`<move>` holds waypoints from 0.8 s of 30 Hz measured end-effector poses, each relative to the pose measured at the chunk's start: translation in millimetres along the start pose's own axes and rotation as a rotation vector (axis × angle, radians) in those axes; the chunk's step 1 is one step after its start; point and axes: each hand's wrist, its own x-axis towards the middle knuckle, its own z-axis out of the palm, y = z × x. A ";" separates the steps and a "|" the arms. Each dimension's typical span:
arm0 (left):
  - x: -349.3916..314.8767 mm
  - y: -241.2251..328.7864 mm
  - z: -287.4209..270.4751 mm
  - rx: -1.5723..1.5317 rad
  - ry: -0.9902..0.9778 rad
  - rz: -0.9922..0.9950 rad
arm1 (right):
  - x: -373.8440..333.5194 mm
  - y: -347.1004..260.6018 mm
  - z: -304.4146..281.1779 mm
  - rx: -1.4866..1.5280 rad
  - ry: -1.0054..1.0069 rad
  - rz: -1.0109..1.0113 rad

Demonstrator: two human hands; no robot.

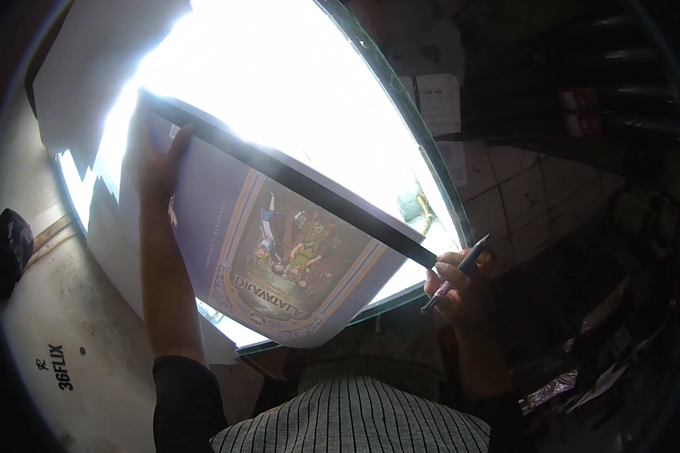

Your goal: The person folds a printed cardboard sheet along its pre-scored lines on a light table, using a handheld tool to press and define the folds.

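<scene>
A printed sheet [227, 219] with a framed, coloured illustration lies slantwise over a brightly glowing glass tabletop [279, 68], its lower edge curling downward. A long dark strip [302, 181] runs along the sheet's upper edge; whether it is a separate bar or printed on cannot be told. My left hand [157, 155] grips the upper left end of the sheet, thumb by the strip, the other fingers partly lost in glare. Closed at the strip's right end, my right hand [461, 283] holds a pen-like tool [472, 257] with a pale pointed tip upward.
White papers [83, 75] overhang the table's left side. A dark bag [11, 253] rests on a pale surface with printed marks at left. The table's glass edge [431, 143] curves along the right, above tiled floor [514, 181]. Dim clutter [604, 355] lies at lower right.
</scene>
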 end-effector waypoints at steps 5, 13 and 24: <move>0.9 6.3 0.3 -0.018 -0.003 -0.007 | 0.1 5.2 -4.7 0.086 -0.054 0.016; -4.9 -27.3 -13.7 -0.017 0.030 -0.011 | 11.8 -10.0 5.0 -0.026 0.020 -0.231; -5.9 -3.7 -16.6 0.121 -0.115 -0.144 | 1.3 -2.5 -0.9 -0.032 -0.048 -0.203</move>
